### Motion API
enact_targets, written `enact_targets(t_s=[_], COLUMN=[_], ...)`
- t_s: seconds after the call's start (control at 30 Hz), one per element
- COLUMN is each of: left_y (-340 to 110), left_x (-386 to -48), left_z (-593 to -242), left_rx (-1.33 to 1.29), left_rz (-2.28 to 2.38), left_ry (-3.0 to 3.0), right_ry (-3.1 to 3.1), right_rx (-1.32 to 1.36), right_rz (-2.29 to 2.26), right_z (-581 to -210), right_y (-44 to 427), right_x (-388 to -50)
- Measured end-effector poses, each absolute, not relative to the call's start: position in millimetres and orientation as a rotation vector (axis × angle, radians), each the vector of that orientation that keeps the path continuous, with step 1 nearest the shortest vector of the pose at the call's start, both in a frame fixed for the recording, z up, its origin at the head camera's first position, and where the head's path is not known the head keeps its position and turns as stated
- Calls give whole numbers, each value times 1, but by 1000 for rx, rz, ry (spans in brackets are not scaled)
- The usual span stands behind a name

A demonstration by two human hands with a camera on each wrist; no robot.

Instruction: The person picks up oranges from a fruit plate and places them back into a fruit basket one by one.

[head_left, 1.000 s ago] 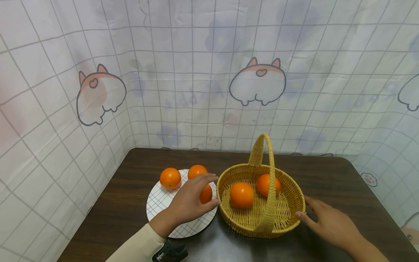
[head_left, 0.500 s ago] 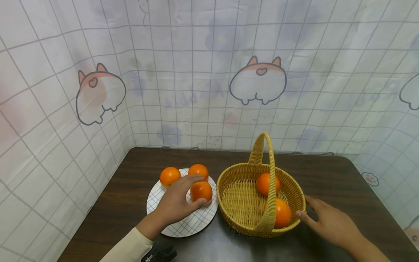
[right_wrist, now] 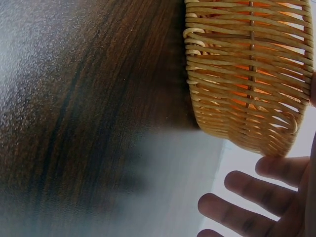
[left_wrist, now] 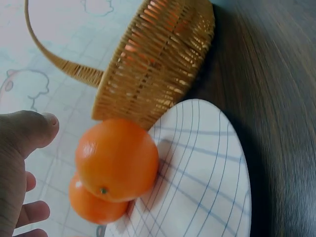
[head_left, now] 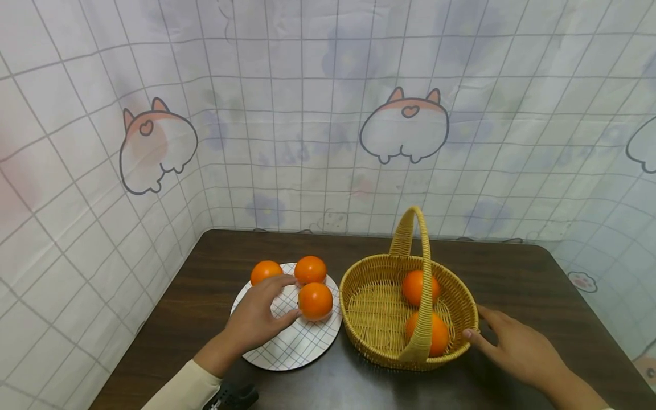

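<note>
Three oranges sit on a round white plate [head_left: 292, 350] with a grid pattern: a front one [head_left: 315, 301], a back one [head_left: 310, 269] and a left one [head_left: 265, 271] partly covered by my left hand. That left hand [head_left: 256, 316] hovers over the plate's left part, thumb and fingers apart around nothing; its thumb tip comes close to the front orange. A yellow wicker basket [head_left: 379, 319] with a tall handle holds two oranges, a rear one [head_left: 414, 287] and a front one [head_left: 439, 336] partly behind the handle. My right hand [head_left: 523, 347] touches the basket's right side with fairly straight fingers.
Plate and basket stand side by side, almost touching, on a dark wooden table [head_left: 205, 285]. Grid-patterned cloth [head_left: 287, 142] with cartoon animals surrounds the table at the back and sides. A black strap [head_left: 233, 396] is on the left wrist.
The left hand has drawn back leftward from beside the basket. One orange in the basket has rolled from the left to the front right. The right hand stays put.
</note>
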State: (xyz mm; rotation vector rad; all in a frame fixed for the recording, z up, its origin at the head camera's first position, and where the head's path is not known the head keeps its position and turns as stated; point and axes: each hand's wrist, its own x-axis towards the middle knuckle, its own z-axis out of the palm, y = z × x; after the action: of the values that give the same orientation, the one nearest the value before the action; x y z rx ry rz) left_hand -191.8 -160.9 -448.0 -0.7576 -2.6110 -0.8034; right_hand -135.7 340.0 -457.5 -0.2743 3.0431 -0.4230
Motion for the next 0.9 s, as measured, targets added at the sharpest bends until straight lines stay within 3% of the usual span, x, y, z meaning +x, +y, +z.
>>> enact_targets(t_s=[0.9], left_y=[-212], left_x=[-211], left_z=[-467], left_rx=[-450], left_rz=[-750], left_ry=[-2623], right_ry=[3066], right_rx=[-276], right_rz=[-425], right_z=[-459], right_y=[340], right_x=[-135])
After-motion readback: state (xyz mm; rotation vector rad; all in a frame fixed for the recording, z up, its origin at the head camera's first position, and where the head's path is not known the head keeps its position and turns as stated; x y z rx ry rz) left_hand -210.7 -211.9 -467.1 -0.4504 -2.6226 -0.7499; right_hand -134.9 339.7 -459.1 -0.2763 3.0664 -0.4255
